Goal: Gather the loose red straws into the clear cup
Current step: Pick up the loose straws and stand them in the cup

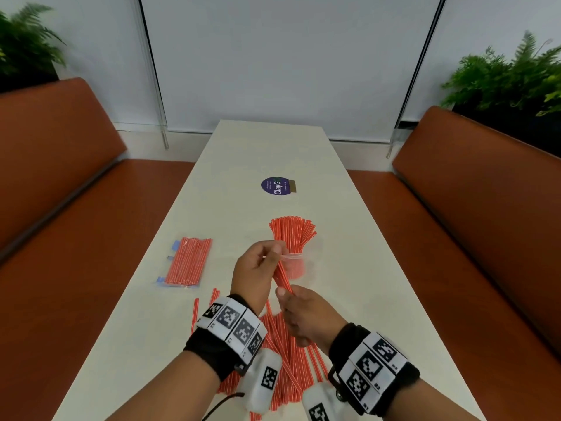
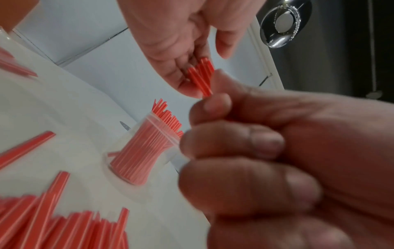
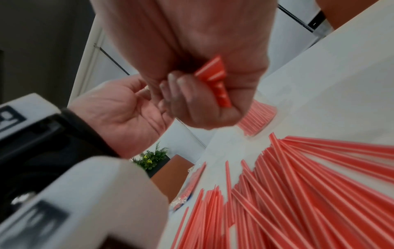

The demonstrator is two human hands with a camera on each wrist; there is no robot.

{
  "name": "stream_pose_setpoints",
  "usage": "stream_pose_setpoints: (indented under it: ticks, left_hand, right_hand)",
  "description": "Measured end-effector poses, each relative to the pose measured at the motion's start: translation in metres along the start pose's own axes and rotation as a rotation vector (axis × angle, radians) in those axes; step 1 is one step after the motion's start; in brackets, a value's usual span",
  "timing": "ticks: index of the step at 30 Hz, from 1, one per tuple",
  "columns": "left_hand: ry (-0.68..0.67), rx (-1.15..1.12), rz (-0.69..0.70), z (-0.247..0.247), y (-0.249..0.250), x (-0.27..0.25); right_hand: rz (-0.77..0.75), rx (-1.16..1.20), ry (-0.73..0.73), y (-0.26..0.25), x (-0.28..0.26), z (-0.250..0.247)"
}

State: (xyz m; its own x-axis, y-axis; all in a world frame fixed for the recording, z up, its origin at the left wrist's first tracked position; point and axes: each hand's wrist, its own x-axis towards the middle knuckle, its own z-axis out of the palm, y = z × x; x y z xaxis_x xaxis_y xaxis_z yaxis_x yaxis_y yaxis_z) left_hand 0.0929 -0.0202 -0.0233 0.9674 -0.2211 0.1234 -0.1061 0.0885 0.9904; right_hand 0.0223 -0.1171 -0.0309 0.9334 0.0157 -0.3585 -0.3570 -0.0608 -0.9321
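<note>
Both hands share one small bundle of straws [image 1: 280,273]: the right hand [image 1: 306,317] fists its lower end, the left hand [image 1: 258,268] pinches higher up. The cup [image 1: 294,265] stands just beyond the grip. Light, slick and springy, the straws would likely fan apart unless squeezed near mid-length.

Even, soft indoor light; wrist views blurred (edges bowed by wide lenses).

One clear cup [image 1: 294,266] stands on one white table [image 1: 349,238], packed with red straws [image 1: 292,232] too many to count. One small bundle of straws [image 1: 281,276] is held between two hands, the left hand [image 1: 258,273] and the right hand [image 1: 306,314]. One loose pile [image 1: 285,360] lies nearer (dozens, uncountable). One sealed packet of straws [image 1: 188,262], one round purple sticker [image 1: 275,186], two orange benches and two plants complete the count.
</note>
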Motion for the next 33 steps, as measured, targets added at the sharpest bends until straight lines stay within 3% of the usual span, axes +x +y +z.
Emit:
stream_pose_setpoints:
  ticks: [5, 11, 15, 22, 24, 27, 30, 33]
  left_hand:
    - [0.023, -0.176, -0.119, 0.008, -0.003, -0.007]
    - [0.271, -0.512, -0.425, -0.001, -0.004, 0.008]
    - [0.392, -0.655, -0.464, -0.006, -0.011, 0.011]
    - [0.393, -0.868, -0.547, 0.009, -0.012, 0.001]
    - [0.379, -0.897, -0.559, 0.011, -0.014, -0.004]
    - [0.389, -0.878, -0.535, 0.009, -0.014, -0.006]
    - [0.43, -0.797, -0.464, 0.004, -0.009, 0.001]
    - [0.366, -0.686, -0.373, 0.01, 0.002, 0.003]
  right_hand:
    - [-0.077, -0.247, 0.005, -0.009, 0.004, 0.006]
    - [-0.137, -0.538, 0.07, -0.014, -0.004, -0.001]
    - [-0.246, -0.52, 0.266, -0.007, -0.008, -0.002]
    - [-0.564, -0.4, 0.569, 0.0, 0.0, 0.006]
    - [-0.574, -0.298, 0.628, -0.004, 0.004, 0.006]
    - [-0.461, -0.132, 0.557, -0.008, 0.005, 0.004]
    - [-0.307, 0.192, 0.349, -0.009, -0.003, 0.0]
    - [-0.226, 0.307, 0.245, -0.011, -0.009, -0.001]
